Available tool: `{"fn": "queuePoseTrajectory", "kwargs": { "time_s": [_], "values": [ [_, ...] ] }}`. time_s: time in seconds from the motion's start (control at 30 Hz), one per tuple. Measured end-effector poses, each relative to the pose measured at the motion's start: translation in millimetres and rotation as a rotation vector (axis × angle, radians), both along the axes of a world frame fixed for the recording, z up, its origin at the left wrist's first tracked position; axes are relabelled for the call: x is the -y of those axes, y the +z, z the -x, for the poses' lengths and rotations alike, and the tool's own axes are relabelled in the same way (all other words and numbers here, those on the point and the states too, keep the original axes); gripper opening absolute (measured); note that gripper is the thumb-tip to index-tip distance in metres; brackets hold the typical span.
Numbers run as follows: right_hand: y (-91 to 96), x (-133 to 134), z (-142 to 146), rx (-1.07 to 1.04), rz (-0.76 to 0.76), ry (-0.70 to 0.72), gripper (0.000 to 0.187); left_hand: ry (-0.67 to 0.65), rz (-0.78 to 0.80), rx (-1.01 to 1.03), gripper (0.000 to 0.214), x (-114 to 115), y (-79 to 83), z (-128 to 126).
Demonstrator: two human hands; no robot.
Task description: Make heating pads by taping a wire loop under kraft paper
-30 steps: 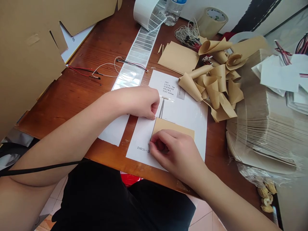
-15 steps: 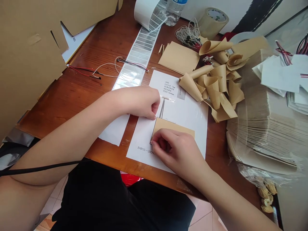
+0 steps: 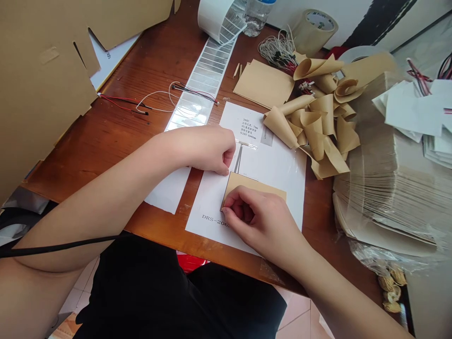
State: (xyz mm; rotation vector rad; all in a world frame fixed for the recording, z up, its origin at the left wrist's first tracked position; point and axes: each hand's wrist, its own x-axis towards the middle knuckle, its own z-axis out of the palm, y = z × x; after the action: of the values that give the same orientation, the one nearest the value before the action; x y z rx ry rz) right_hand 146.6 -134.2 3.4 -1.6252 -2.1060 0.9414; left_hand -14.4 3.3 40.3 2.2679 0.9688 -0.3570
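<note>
A square brown paper sheet [image 3: 261, 184] with a dark edge lies on a white printed sheet [image 3: 278, 162]. My right hand [image 3: 259, 214] covers part of the brown sheet, its thumb and forefinger pinched together at the lower left corner. Beside the upper left corner, my left hand [image 3: 213, 150] is closed with the fingers curled under; whatever they grip is hidden. Thin grey strips [image 3: 239, 157] run up the white sheet from the brown one to a clear tape piece [image 3: 249, 145].
Left of the white sheet runs a label strip [image 3: 208, 70] with thin wires [image 3: 194, 92] across it. Behind are a brown paper stack [image 3: 264, 84], curled paper scraps [image 3: 318, 122] and a tape roll [image 3: 314, 30]. Packed sheets [image 3: 381, 212] stand right; a cardboard box [image 3: 45, 84] stands left.
Both hands stay almost where they were. The whole view has shifted very slightly, and the brown sheet lies in the same place.
</note>
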Motion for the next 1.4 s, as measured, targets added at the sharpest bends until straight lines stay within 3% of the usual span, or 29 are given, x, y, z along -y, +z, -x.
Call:
{"fn": "queuePoseTrajectory", "kwargs": {
  "time_s": [1.17,1.4],
  "values": [
    [3.3,5.2,7.1,0.053,-0.06,-0.015,0.007,-0.007,-0.004,0.004,0.014,-1.3,-1.1,0.1],
    [1.0,6.3,8.4,0.118,-0.133,-0.003,0.009,-0.002,-0.002,-0.005,0.015,-1.3,-0.3,0.9]
  ]
}}
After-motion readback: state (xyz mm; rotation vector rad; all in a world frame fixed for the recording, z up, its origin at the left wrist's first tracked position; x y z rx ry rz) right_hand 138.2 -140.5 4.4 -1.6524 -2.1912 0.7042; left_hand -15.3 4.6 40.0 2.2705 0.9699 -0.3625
